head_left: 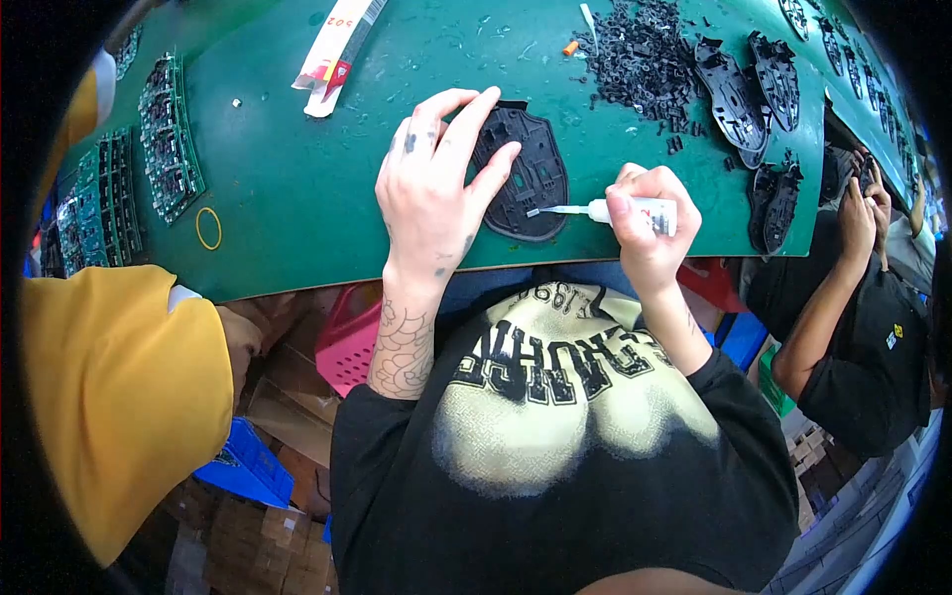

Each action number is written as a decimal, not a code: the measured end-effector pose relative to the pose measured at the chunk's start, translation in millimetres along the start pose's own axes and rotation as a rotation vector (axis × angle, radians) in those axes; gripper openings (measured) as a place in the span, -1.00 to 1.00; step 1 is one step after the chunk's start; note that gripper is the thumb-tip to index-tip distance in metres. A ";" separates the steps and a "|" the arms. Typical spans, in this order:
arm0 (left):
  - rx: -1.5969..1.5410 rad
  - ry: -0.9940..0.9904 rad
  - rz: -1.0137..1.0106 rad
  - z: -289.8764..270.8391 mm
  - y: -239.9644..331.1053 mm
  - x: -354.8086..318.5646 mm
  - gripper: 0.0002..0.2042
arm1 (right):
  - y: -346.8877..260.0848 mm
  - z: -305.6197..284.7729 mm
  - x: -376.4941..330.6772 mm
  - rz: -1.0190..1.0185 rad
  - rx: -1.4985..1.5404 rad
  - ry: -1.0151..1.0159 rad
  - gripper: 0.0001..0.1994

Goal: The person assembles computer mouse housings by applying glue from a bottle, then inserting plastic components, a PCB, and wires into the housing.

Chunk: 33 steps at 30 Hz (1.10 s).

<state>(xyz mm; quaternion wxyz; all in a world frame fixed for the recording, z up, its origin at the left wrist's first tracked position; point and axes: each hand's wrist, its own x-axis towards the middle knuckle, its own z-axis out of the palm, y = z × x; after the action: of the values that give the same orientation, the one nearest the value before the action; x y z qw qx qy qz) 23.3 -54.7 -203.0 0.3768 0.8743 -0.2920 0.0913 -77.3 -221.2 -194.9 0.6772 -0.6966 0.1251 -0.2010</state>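
A black plastic shell [540, 164], with ribs and posts inside, lies flat near the table's front edge. Over its left side is my left hand [431, 159], fingers stretched and apart, the thumb reaching above the shell's inside. Whether the fingertips press on it is hard to tell. My right hand [650, 213] is closed around a small white glue bottle [662, 215], tilted nearly level. Its thin nozzle [565, 209] points left, with the tip over the shell's lower part.
Small black plastic pieces [645, 64] lie heaped at the back right, beside an orange cap [570, 48] and more black shells [734, 104]. Circuit boards [169, 139], a yellow rubber band [208, 228] and an opened carton [337, 50] lie leftward. People sit on both sides.
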 end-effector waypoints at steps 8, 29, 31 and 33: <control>-0.005 -0.007 -0.026 1.8 -0.5 -0.9 -0.60 | 1.3 -2.8 -0.3 -0.002 -0.046 -0.030 -0.85; 0.108 -0.175 0.642 80.5 117.3 92.0 -0.57 | -41.3 -115.5 -2.3 -0.014 0.907 0.534 -0.62; 0.117 -0.186 0.573 92.2 123.8 113.7 -0.56 | -42.6 -117.4 -3.1 -0.027 0.980 0.496 -0.61; 0.306 -0.173 0.378 92.1 129.0 134.8 -0.58 | -42.7 -124.4 -6.5 -0.030 1.012 0.497 -0.61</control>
<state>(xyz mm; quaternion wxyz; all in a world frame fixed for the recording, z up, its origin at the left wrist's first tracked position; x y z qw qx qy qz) 52.6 -250.3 -138.1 0.1899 0.8556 -0.4642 0.1282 -143.1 -327.2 -152.9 0.8742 -0.2183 0.1589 -0.4035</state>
